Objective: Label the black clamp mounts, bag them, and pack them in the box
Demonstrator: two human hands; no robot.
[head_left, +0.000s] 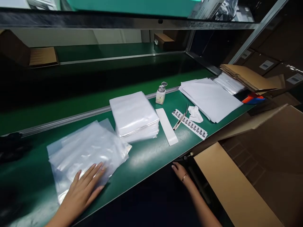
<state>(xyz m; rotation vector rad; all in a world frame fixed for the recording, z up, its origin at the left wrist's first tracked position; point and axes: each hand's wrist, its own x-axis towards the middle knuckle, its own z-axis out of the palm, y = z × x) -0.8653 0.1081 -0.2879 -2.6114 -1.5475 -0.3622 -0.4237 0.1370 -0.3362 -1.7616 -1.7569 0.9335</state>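
My left hand (82, 189) lies with fingers stretched out on a fanned pile of clear plastic bags (80, 151) at the left of the green bench. Close to the bench's front edge is my right hand (180, 171), its fingers loosely bent and slightly apart, with nothing visible in them. Right of the loose bags stands a neat stack of plastic bags (134, 113). Beyond it lie a white paper strip (167, 127), a strip of printed labels (195, 128), tweezers (181, 119) across the labels, and a crumpled white cloth or tissue (195, 114).
A small bottle (160, 94) stands at the back of the bench. White sheets (210, 96) are stacked at the right, near folded cardboard (251, 77). An open cardboard box (236, 183) is beside the bench at right. A metal shelf edge (132, 23) runs overhead.
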